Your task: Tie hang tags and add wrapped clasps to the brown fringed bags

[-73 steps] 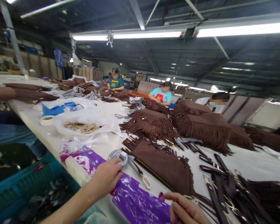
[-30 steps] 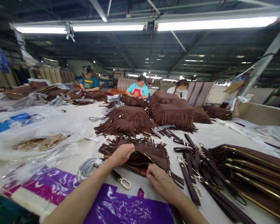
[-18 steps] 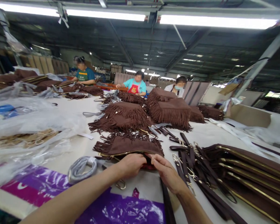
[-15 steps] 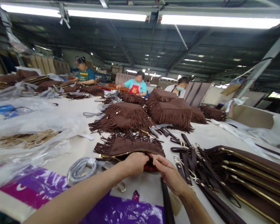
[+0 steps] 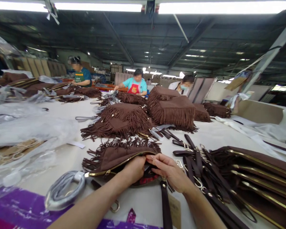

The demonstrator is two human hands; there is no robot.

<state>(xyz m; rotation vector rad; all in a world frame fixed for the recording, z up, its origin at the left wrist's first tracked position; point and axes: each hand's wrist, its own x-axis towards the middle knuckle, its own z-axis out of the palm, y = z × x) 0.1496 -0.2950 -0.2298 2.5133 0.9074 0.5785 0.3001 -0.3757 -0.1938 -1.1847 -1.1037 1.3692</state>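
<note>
A brown fringed bag (image 5: 124,156) lies in front of me, its gold zip undone and some red lining showing in the mouth. My left hand (image 5: 135,168) reaches into the opening with its fingers curled at the zipped edge; their tips are hidden. From the other side, my right hand (image 5: 170,168) pinches the bag's rim close to the left fingers. A dark wrist strap (image 5: 166,203) hangs from the bag's right end, beside a brown tag (image 5: 175,210). Left of the bag sits a coiled, grey-wrapped strap (image 5: 65,190).
Brown straps with gold clips (image 5: 195,159) lie at right beside a stack of zipped bags (image 5: 259,178). Fringed bag piles (image 5: 173,109) stand ahead. Clear plastic (image 5: 33,124) and purple packaging (image 5: 21,206) lie left. Several people work across the table, including a person in a red apron (image 5: 134,84).
The bag's mouth gapes wider, showing more inside. My right hand has shifted to face the left hand across the rim. The view has tilted down slightly.
</note>
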